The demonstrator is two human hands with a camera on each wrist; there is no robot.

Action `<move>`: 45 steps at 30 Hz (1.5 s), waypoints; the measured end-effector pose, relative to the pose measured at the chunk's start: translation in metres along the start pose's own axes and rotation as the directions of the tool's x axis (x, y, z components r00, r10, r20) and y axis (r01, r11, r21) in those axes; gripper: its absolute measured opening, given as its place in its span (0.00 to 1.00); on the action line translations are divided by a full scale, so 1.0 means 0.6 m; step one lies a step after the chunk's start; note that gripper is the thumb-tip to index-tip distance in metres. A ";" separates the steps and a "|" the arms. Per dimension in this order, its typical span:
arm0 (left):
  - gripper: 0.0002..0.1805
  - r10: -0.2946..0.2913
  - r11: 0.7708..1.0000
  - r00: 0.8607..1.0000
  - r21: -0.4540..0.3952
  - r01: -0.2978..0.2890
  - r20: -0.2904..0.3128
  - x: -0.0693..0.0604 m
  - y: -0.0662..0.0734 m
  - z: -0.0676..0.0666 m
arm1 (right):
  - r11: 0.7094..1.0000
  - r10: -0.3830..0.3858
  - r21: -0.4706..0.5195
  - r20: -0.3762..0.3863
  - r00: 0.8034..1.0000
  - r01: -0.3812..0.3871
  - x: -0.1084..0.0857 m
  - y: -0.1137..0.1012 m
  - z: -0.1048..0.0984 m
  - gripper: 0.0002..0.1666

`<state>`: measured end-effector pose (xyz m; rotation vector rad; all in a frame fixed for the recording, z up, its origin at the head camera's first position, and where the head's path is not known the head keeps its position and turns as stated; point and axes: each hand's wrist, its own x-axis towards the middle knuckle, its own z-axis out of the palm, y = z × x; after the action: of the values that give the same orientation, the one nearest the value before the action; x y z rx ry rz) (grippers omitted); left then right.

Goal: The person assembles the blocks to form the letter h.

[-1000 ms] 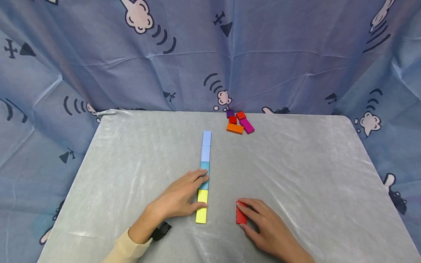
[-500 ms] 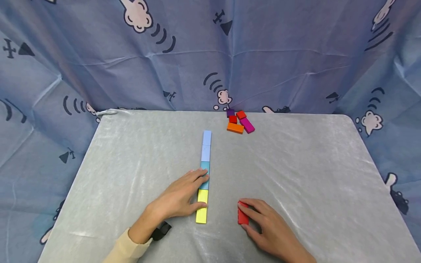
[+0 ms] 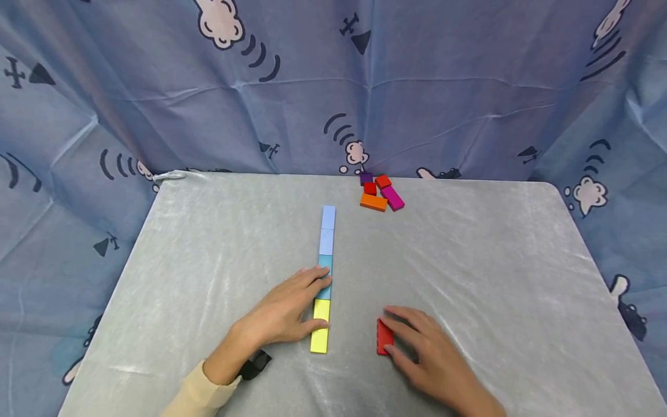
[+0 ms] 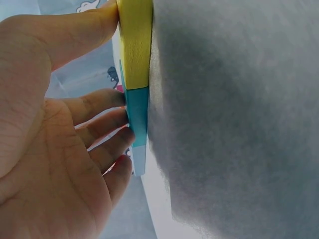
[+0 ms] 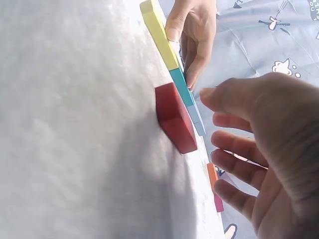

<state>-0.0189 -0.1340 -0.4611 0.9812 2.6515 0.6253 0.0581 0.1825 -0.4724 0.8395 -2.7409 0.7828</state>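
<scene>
A straight row of flat blocks runs away from me: yellow (image 3: 320,340), then teal (image 3: 325,262), then light blue (image 3: 326,240). My left hand (image 3: 283,310) rests on this row, thumb on the yellow part and fingertips on the teal part. The left wrist view shows its fingers (image 4: 104,127) fairly straight against the teal block's (image 4: 137,117) side. To the right, a red block (image 3: 383,339) lies flat on the table. Above it hovers my right hand (image 3: 432,356), fingers loosely spread. In the right wrist view, the fingers stand apart from the red block (image 5: 175,117).
Near the table's (image 3: 484,249) far edge lies a loose cluster: an orange block (image 3: 373,202), a magenta block (image 3: 392,197), two small red blocks (image 3: 370,188) and a purple one (image 3: 366,178). A patterned blue curtain (image 3: 443,104) hangs behind and at the sides.
The red block slid slightly to the right with my right hand, which then let go and lifted its fingers off. My left hand has stayed on the row.
</scene>
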 end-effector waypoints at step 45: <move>0.47 -0.018 1.000 1.000 -0.002 0.019 0.023 0.001 -0.004 0.002 | 0.994 0.080 0.063 0.129 0.988 -0.089 0.236 0.091 -0.053 0.28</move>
<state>-0.0205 -0.1348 -0.4631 0.9564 2.6364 0.6093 -0.0895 0.1706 -0.4260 0.8176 -2.8931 0.8734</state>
